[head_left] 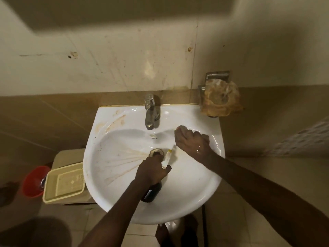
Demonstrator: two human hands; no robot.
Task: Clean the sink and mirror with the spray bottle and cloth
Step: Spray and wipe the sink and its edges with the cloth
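The white ceramic sink [187, 189] hangs on a tiled wall, and both of the person's bare arms reach down into it. The left hand [153, 171] grips a dark spray bottle [151, 192] by its neck, with the dark body showing below the wrist over the front of the basin and the pale nozzle [167, 157] with a yellow tip pointing up toward the drain [156, 152], just right of it. The right hand [193, 141], wet and shiny, has its fingers curled over a pale cloth [181, 129] and presses it against the inner wall of the basin at the upper right, just right of the chrome tap [149, 111]. Brownish streaks fan out from the drain across the left half of the bowl, and rusty smears mark the rim at upper left. On the wall beside the sink's right corner a metal holder carries a crumpled orange mesh scrubber [220, 98]. Down on the left, a cream plastic basket [64, 182] sits on a cardboard box [69, 155], with a red bucket [34, 180] just beside it on the floor
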